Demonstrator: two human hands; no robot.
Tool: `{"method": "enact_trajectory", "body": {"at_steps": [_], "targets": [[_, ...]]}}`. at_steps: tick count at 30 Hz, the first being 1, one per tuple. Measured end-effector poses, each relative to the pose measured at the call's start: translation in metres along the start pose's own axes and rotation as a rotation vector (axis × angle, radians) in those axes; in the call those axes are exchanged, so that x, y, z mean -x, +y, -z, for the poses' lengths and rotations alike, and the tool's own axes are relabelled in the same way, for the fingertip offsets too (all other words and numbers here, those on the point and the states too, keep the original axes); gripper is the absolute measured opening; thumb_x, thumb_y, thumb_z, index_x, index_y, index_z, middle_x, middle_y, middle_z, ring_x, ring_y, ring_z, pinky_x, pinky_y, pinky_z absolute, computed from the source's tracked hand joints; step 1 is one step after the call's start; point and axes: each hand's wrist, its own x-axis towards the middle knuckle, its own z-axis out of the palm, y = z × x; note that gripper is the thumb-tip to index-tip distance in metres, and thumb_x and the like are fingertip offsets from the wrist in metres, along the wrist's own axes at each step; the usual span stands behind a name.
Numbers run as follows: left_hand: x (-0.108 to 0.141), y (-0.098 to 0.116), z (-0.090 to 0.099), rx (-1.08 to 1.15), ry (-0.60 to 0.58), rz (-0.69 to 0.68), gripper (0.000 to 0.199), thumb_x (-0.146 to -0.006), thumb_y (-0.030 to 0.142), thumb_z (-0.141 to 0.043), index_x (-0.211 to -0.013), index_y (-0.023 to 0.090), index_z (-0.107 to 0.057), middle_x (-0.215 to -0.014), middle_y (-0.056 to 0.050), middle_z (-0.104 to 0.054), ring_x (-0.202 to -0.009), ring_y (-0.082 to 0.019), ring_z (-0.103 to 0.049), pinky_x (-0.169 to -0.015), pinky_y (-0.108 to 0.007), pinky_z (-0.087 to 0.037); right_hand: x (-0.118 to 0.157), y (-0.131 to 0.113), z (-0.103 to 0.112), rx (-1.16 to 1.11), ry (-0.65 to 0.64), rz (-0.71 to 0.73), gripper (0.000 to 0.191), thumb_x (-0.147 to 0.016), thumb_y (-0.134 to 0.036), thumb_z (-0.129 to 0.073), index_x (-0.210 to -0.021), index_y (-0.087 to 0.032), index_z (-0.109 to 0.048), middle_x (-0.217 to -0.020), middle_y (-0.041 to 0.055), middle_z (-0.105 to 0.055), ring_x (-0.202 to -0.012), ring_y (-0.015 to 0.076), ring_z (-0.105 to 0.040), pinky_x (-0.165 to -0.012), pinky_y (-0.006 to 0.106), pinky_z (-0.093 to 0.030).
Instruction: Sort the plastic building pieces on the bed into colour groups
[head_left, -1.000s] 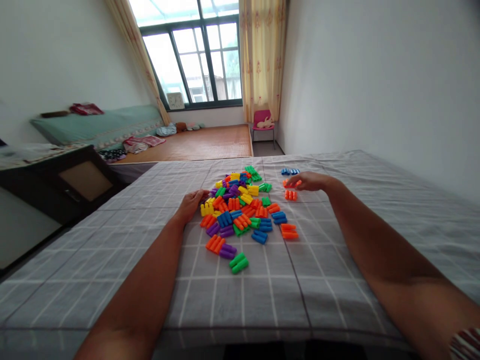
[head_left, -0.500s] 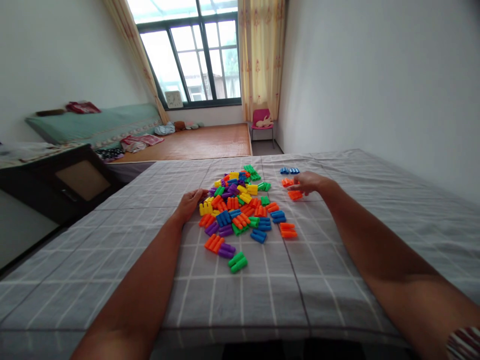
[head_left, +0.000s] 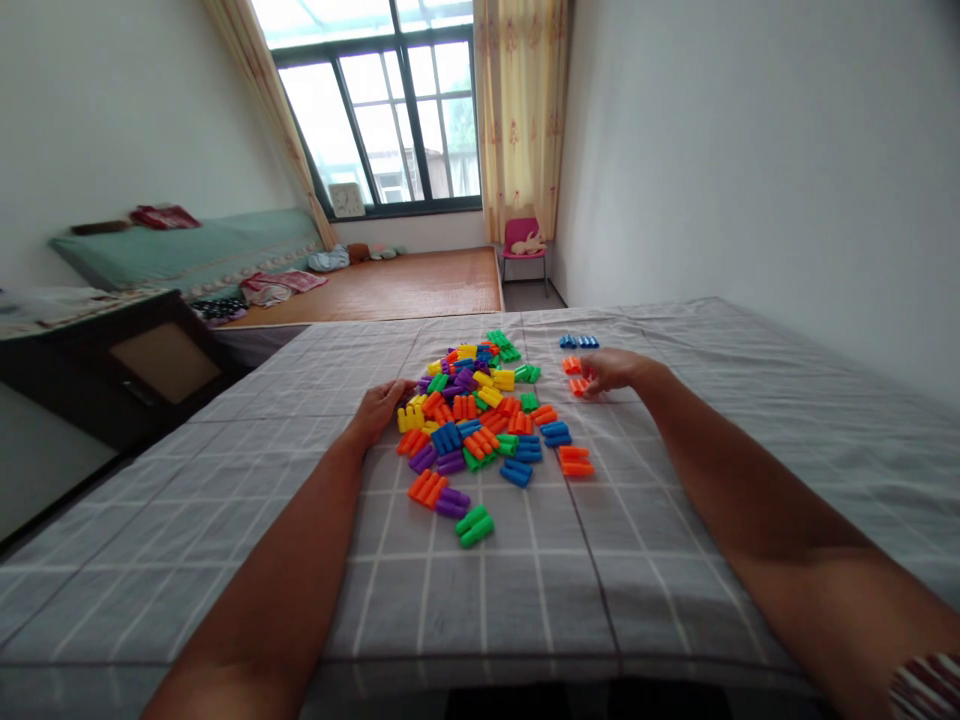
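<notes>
A pile of ribbed plastic blocks (head_left: 465, 408) in orange, blue, green, yellow and purple lies on the grey checked cloth (head_left: 675, 600). My left hand (head_left: 385, 405) rests against the left edge of the pile, its fingertips partly hidden by blocks. Right of the pile, my right hand (head_left: 609, 372) has its fingers closed on an orange block (head_left: 578, 387) low over the cloth. Just beyond that block lies another orange block (head_left: 571, 365), close to the fingers. Farther back are blue blocks (head_left: 579, 342) in a row. A green block (head_left: 475, 526) lies nearest to me.
A dark cabinet (head_left: 150, 370) stands at the left. Behind the cloth-covered surface is a low brown platform (head_left: 420, 280) with clothes at its left, and a pink chair (head_left: 523, 240) holds a plush toy. A white wall (head_left: 750, 170) runs along the right.
My right hand has moved slightly left, and the orange block at its fingers has shifted left, nearer to below the other orange block. My left hand stays in place.
</notes>
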Motion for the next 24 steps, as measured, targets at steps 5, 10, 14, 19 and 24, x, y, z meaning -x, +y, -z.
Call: {"method": "enact_trajectory", "body": {"at_steps": [5, 10, 14, 19, 24], "targets": [[0.0, -0.001, 0.0, -0.027, 0.003, 0.003, 0.063, -0.067, 0.067, -0.066, -0.098, 0.013, -0.073, -0.098, -0.01, -0.074, -0.093, -0.025, -0.065, -0.082, -0.035, -0.05, 0.001, -0.002, 0.005, 0.092, 0.077, -0.097, 0.033, -0.065, -0.051, -0.075, -0.081, -0.022, -0.07, -0.079, 0.0056, -0.069, -0.076, 0.0223, -0.062, -0.061, 0.028, -0.041], [0.0, -0.001, -0.001, -0.028, 0.011, -0.001, 0.061, -0.068, 0.066, -0.065, -0.097, 0.013, -0.073, -0.098, -0.01, -0.074, -0.093, -0.024, -0.065, -0.081, -0.034, -0.05, 0.004, -0.022, 0.011, 0.036, 0.123, 0.041, 0.031, -0.074, -0.05, -0.069, -0.09, -0.023, -0.07, -0.087, 0.0047, -0.071, -0.079, 0.0198, -0.063, -0.063, 0.026, -0.042], [0.001, 0.001, -0.002, -0.001, 0.009, 0.006, 0.06, -0.067, 0.066, -0.066, -0.096, 0.013, -0.073, -0.097, -0.01, -0.074, -0.09, -0.024, -0.065, -0.078, -0.034, -0.051, -0.005, -0.044, -0.001, -0.036, 0.143, 0.253, 0.028, -0.081, -0.033, -0.066, -0.106, -0.022, -0.068, -0.103, 0.0064, -0.072, -0.09, 0.0208, -0.065, -0.076, 0.028, -0.048], [0.002, 0.003, -0.002, -0.007, 0.012, -0.002, 0.06, -0.066, 0.066, -0.067, -0.094, 0.013, -0.073, -0.093, -0.009, -0.074, -0.087, -0.024, -0.065, -0.076, -0.034, -0.05, -0.021, -0.068, -0.034, -0.044, 0.403, 0.182, 0.055, -0.081, -0.007, -0.053, -0.135, -0.009, -0.051, -0.136, 0.0206, -0.055, -0.124, 0.0277, -0.053, -0.103, 0.037, -0.041], [0.001, 0.001, -0.002, -0.005, 0.0, 0.002, 0.063, -0.065, 0.068, -0.068, -0.095, 0.013, -0.073, -0.094, -0.01, -0.074, -0.086, -0.023, -0.065, -0.076, -0.034, -0.05, -0.031, -0.095, -0.051, -0.225, 0.39, 0.226, 0.056, -0.081, -0.007, -0.054, -0.137, -0.011, -0.049, -0.132, 0.0179, -0.059, -0.116, 0.0251, -0.06, -0.1, 0.037, -0.046]]}}
